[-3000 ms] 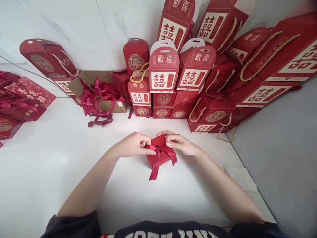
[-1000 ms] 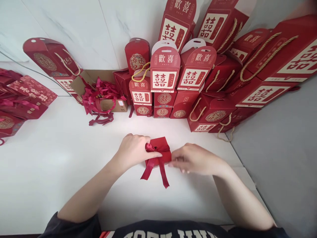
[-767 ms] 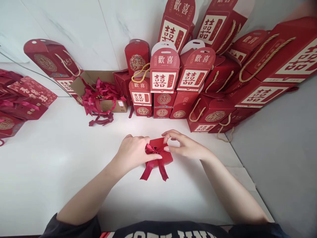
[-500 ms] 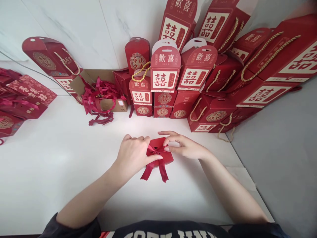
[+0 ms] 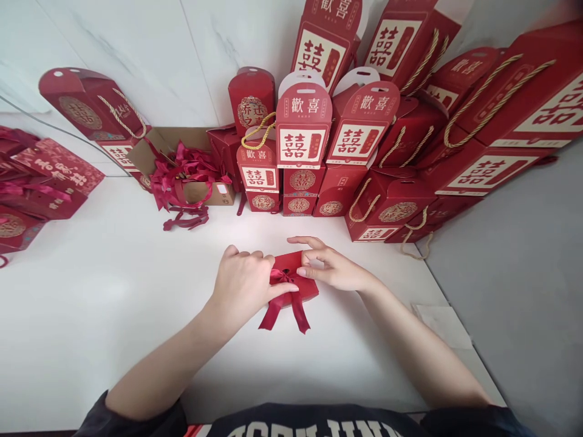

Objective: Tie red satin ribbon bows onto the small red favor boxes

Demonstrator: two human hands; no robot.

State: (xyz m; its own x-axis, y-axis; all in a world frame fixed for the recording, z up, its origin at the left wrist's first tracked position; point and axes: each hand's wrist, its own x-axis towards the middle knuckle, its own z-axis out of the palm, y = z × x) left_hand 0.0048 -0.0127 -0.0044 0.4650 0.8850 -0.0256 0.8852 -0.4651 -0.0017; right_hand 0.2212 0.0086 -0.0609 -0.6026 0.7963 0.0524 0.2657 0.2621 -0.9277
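Note:
A small red gift box (image 5: 306, 290) lies on the white table (image 5: 91, 315) in front of me. A dark red ribbon (image 5: 288, 303) is tied on it, with two tails hanging toward me. My left hand (image 5: 243, 284) rests on the box's left side, its thumb pressing the ribbon and its fingers pinching the left loop. From the right, my right hand (image 5: 328, 267) pinches the ribbon's right loop at the knot with thumb and forefinger.
Many red gift boxes with rope handles (image 5: 364, 139) stand stacked along the back and right. An open cardboard box full of red ribbons (image 5: 186, 170) sits at the back left. More red boxes (image 5: 36, 182) lie at the far left. The table's right edge (image 5: 450, 315) runs diagonally.
One second ago my right hand was pulling a ribbon tail out to the right. It has since come back up to the knot and pinches the loop. My left hand stayed on the box.

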